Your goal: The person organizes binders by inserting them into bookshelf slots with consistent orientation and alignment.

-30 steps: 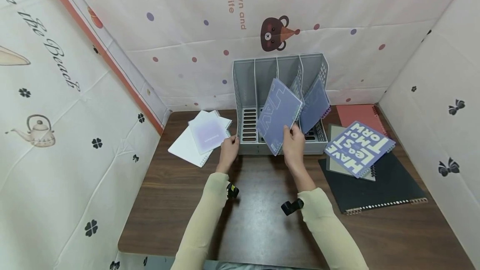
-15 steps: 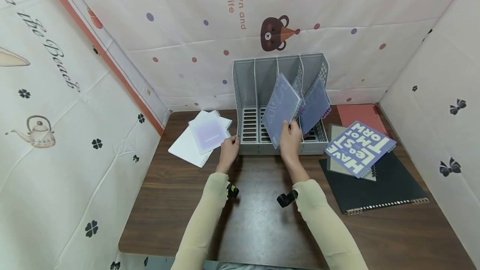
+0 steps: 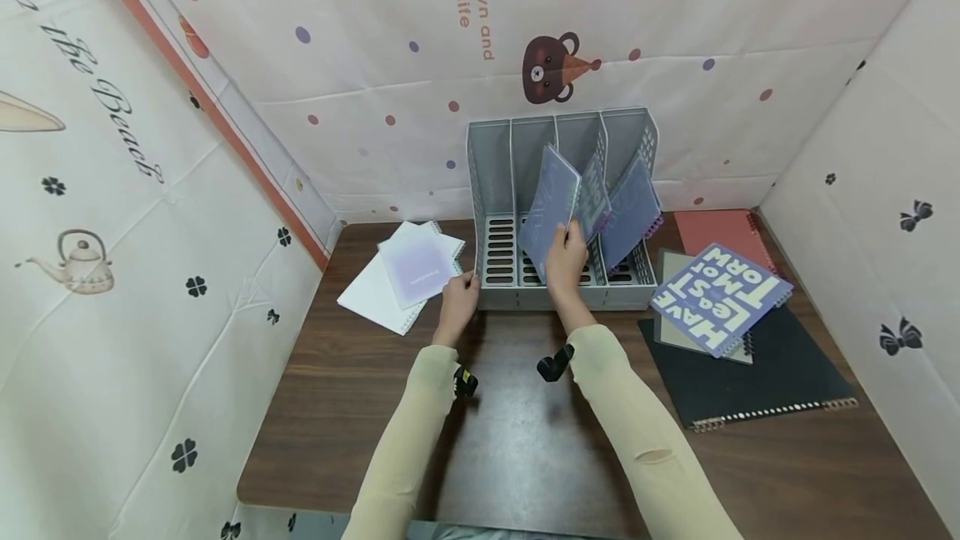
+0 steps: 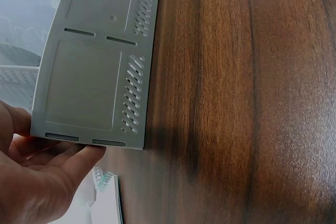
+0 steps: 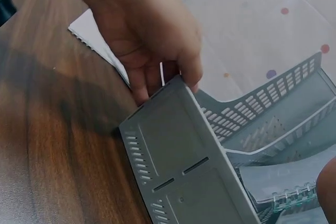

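Observation:
In the head view my left hand [image 3: 459, 300] grips the front left corner of a grey desktop file organizer [image 3: 498, 298]; the left wrist view shows thumb and fingers around that corner of the organizer [image 4: 84, 85]. My right hand [image 3: 566, 263] pinches the near edge of a blue spiral notebook [image 3: 550, 205], tilted inside the second compartment from the left. In the right wrist view the notebook's [image 5: 289, 177] coil shows beside a fingertip at the right edge. Two other blue notebooks stand in the organizer: one [image 3: 592, 198] in the third compartment, one [image 3: 632, 211] in the fourth.
White notebooks [image 3: 372, 294] and a lilac-covered one [image 3: 420, 267] lie left of the organizer. On the right, a blue lettered notebook [image 3: 720, 298] overlaps a grey one and a large black spiral book [image 3: 780, 373]; a red notebook [image 3: 720, 236] lies behind. The wall stands close behind the organizer.
My right hand has carried the notebook leftward and into the second compartment, turning it more edge-on. More of the notebook in the third compartment shows now. My left hand has stayed on the corner.

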`<state>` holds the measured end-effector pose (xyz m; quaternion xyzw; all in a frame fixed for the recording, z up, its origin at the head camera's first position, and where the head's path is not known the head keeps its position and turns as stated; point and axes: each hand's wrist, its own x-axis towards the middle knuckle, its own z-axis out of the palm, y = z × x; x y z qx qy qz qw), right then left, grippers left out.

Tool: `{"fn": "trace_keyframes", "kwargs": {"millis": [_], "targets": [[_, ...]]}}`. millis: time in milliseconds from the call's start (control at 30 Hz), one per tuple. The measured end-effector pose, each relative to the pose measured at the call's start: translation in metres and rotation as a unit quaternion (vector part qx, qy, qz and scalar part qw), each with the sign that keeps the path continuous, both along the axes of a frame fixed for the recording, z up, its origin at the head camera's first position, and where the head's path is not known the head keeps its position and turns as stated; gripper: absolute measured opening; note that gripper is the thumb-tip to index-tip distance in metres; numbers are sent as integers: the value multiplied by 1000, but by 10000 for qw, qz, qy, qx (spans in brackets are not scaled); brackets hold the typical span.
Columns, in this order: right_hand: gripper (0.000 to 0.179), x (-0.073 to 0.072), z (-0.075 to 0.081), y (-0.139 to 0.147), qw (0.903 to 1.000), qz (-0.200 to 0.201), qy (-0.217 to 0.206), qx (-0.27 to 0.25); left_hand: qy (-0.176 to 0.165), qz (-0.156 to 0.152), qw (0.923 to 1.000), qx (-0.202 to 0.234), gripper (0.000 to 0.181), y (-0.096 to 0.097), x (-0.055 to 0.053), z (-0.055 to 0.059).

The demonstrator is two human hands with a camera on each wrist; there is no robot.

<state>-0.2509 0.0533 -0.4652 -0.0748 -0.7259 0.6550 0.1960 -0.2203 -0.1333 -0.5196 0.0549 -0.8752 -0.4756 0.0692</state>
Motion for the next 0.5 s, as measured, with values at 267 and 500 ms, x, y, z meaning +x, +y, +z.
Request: {"fn": "trace_keyframes", "kwargs": {"millis": [267, 500], "targets": [[32, -1, -8, -5, 9996, -248, 56, 134, 10, -23, 10000, -15, 35, 0, 0, -2], [34, -6, -28, -19, 9993, -139, -106, -334, 91, -49, 9998, -164, 34, 0, 0, 0]]}}
